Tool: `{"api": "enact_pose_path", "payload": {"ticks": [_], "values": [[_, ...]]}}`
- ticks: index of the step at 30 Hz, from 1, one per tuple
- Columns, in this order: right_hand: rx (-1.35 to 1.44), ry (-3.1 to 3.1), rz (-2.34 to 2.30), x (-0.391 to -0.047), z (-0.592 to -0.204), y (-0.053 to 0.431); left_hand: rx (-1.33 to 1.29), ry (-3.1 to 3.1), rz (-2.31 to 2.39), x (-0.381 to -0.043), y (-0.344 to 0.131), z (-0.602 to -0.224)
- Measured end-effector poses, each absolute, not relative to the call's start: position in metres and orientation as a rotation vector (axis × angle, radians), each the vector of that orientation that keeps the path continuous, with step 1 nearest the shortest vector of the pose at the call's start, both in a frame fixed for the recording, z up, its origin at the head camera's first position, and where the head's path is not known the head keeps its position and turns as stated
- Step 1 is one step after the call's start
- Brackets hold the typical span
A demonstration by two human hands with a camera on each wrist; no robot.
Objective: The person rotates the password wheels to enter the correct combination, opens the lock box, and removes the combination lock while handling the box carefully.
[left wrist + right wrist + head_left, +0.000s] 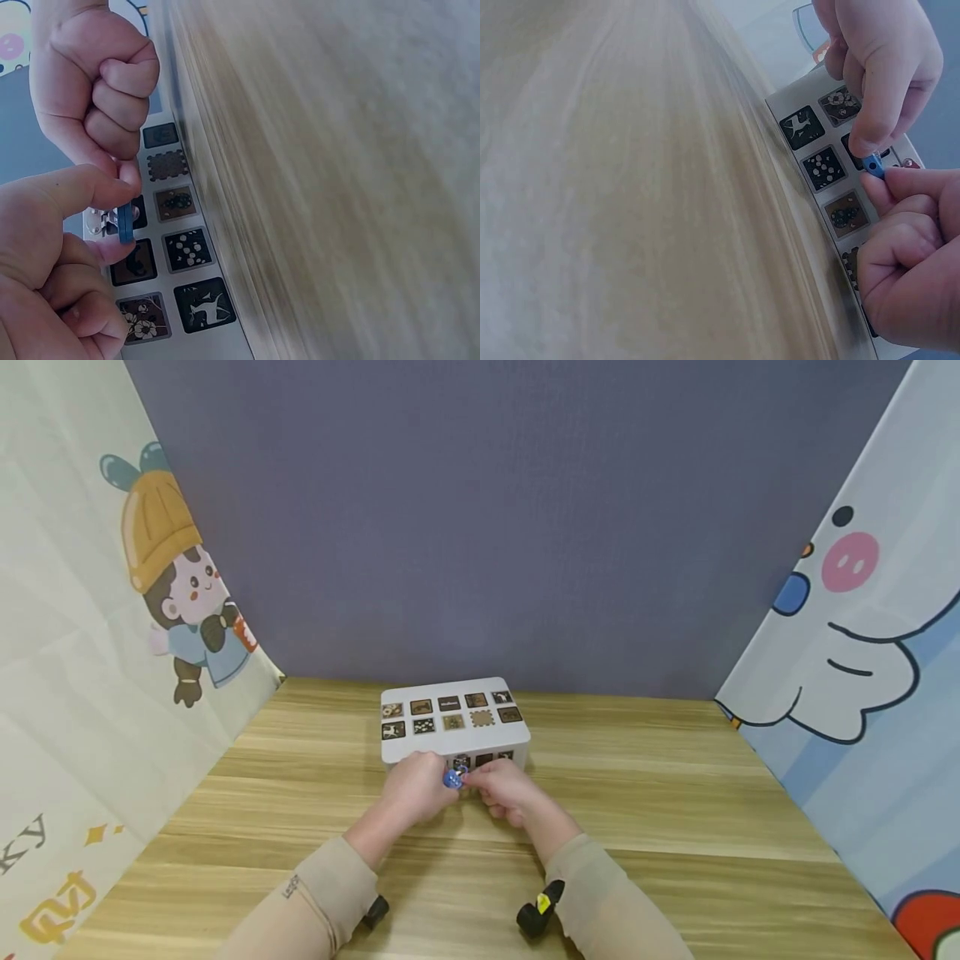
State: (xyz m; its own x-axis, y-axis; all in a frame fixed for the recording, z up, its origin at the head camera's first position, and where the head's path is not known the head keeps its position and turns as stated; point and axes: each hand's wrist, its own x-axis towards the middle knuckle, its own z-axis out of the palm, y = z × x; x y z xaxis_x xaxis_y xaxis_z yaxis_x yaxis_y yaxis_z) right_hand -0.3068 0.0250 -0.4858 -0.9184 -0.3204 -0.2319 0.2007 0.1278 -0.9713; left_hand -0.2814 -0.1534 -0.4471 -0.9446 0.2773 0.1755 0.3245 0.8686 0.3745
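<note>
A small blue padlock (pixel 453 779) with a silver shackle sits at the front of a white box (pixel 442 744) printed with dark square pictures. My left hand (pixel 420 785) pinches the padlock body (pixel 126 223) between thumb and forefinger, its other fingers curled. From the other side, my right hand (pixel 512 789) has thumb and forefinger pinched at the padlock's edge, and its remaining fingers are folded into the palm. A dark round hole shows on the blue lock (pixel 873 166) in the right wrist view. A metal clasp (pixel 96 220) lies beside the lock, partly hidden by the fingers.
The box stands on a wood-grain table (pixel 645 793), towards its back. A dark grey panel (pixel 480 527) rises behind. Cartoon-printed cloths hang at the left (pixel 67 610) and right (pixel 885 693).
</note>
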Motion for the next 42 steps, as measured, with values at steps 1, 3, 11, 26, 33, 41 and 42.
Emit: {"api": "enact_pose_path", "payload": {"ticks": [1, 3, 11, 26, 33, 41, 42], "values": [[-0.114, 2.027, -1.848, -0.307, -0.486, 0.025, -0.476, -2.922, -0.614, -0.281, -0.153, -0.447], [-0.108, 2.023, -1.853, -0.307, -0.486, 0.024, -0.480, -2.918, -0.610, -0.282, -0.153, -0.447], [-0.090, 2.011, -1.868, -0.306, -0.483, 0.025, -0.507, -2.905, -0.613, -0.285, -0.153, -0.448], [-0.103, 2.018, -1.853, -0.305, -0.482, 0.030, -0.518, -2.919, -0.650, -0.284, -0.149, -0.447], [-0.111, 2.028, -1.838, -0.305, -0.482, 0.033, -0.499, -2.926, -0.651, -0.283, -0.148, -0.447], [-0.109, 2.035, -1.839, -0.305, -0.483, 0.036, -0.491, -2.912, -0.668, -0.282, -0.147, -0.448], [-0.106, 2.035, -1.839, -0.305, -0.483, 0.036, -0.491, -2.909, -0.669, -0.283, -0.147, -0.449]]}}
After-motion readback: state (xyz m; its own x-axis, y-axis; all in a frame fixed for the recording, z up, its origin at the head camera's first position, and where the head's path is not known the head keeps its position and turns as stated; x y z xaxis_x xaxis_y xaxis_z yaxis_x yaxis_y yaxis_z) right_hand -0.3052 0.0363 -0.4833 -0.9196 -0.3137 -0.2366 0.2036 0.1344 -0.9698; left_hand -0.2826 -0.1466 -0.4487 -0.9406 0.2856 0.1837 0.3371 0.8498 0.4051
